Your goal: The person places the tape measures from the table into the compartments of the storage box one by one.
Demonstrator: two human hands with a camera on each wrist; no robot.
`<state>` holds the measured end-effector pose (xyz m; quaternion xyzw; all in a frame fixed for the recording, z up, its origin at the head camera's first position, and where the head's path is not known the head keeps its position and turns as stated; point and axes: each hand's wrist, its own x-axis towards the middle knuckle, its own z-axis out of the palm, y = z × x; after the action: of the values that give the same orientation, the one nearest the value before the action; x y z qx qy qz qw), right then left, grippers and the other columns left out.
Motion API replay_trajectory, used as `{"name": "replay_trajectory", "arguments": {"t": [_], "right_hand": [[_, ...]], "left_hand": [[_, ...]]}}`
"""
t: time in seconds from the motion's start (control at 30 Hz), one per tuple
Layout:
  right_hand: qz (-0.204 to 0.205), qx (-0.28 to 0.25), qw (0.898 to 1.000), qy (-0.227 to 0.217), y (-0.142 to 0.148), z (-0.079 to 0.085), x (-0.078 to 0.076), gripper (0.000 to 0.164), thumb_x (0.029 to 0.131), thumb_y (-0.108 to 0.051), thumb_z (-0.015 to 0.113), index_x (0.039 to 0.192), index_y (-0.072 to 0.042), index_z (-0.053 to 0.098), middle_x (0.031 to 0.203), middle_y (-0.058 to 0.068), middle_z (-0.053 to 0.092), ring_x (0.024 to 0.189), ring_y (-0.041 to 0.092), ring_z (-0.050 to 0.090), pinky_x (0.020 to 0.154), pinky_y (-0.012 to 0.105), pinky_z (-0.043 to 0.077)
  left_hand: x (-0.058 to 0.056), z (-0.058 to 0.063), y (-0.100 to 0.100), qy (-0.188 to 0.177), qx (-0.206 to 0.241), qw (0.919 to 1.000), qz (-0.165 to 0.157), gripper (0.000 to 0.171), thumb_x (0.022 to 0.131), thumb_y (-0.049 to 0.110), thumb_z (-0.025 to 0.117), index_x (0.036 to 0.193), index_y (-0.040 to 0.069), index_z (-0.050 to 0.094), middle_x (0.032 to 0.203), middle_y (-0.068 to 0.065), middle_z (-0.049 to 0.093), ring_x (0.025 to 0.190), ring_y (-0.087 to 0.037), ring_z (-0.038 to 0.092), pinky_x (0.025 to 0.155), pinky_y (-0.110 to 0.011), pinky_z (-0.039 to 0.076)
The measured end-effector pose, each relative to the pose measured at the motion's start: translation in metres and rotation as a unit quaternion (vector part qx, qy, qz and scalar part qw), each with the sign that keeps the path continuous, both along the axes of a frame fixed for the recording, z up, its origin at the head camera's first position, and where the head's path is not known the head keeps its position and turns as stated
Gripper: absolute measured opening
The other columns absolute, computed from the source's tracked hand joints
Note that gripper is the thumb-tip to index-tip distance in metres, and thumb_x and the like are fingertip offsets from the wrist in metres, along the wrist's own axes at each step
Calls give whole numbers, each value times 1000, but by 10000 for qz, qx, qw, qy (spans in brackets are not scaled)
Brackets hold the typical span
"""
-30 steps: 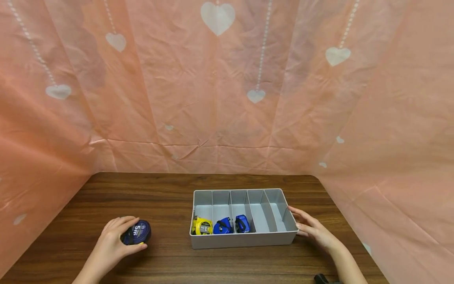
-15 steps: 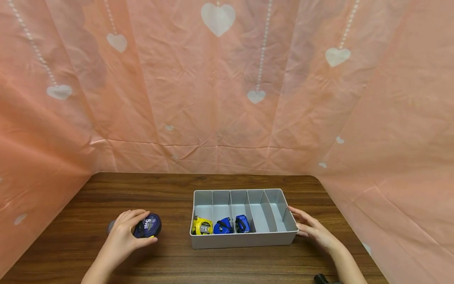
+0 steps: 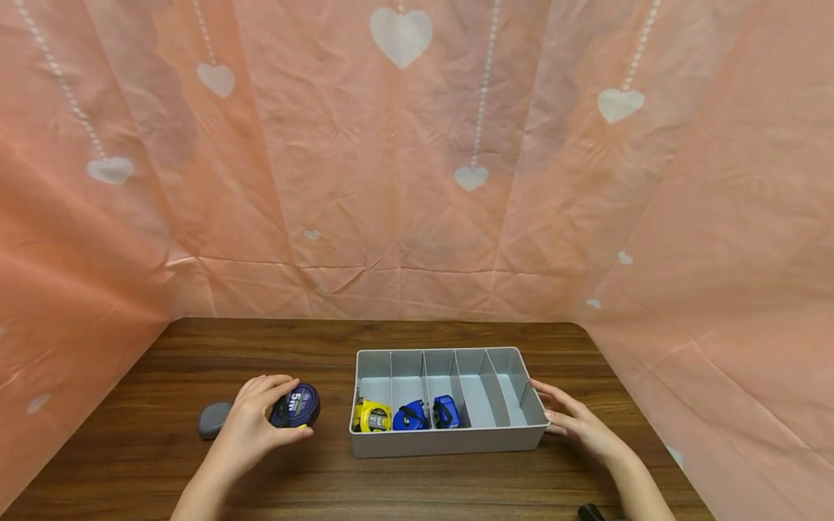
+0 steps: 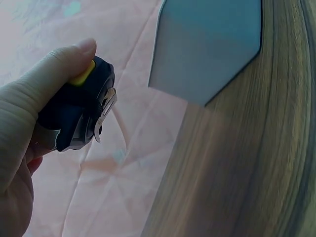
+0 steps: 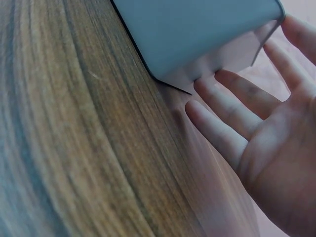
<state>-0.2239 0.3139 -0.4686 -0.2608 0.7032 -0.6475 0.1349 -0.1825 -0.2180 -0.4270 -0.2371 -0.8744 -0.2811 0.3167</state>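
Note:
My left hand (image 3: pixel 257 416) pinches a dark blue tape measure (image 3: pixel 296 407) marked 5m, left of the grey divided tray (image 3: pixel 449 443). In the left wrist view the thumb lies by a yellow button on the tape measure (image 4: pixel 79 111), and its metal end hook faces the tray. My right hand (image 3: pixel 580 427) touches the tray's right end with outstretched fingers, seen also at the tray wall (image 5: pixel 207 29) in the right wrist view. Inside the tray sit a yellow tape measure (image 3: pixel 374 417), a blue tape measure (image 3: pixel 410 416) and another blue tape measure (image 3: pixel 446 412), each in its own compartment from the left.
A grey rounded object (image 3: pixel 213 420) lies on the wooden table (image 3: pixel 274 347), behind the left hand. At the front edge near the right forearm is a black object (image 3: pixel 589 512). Pink curtain (image 3: pixel 391 217) with white hearts surrounds the table.
My left hand has carried the dark blue tape measure rightward and slightly away from me, toward the tray. The grey rounded object has come into view behind it. The right hand and tray stay put.

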Motion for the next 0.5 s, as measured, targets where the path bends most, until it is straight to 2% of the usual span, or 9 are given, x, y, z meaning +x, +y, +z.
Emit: {"name": "replay_trajectory", "arguments": {"t": [0.23,0.5], "right_hand": [[-41,23,10000,-19,0,1,0,50,93,1,38,139,5,19,131,41,18,114,28,46,85,36,46],[-13,51,10000,31,0,1,-1,50,93,2,37,139,5,19,131,41,19,113,30,45,85,35,46]], "left_hand": [[-5,5,16,30,80,9997,-233,73,48,48,83,103,3,67,104,0,59,98,-19,49,90,-37,30],[-11,11,35,164,190,9980,-573,71,43,35,88,102,2,67,104,-1,59,98,-20,50,92,-37,29]]}}
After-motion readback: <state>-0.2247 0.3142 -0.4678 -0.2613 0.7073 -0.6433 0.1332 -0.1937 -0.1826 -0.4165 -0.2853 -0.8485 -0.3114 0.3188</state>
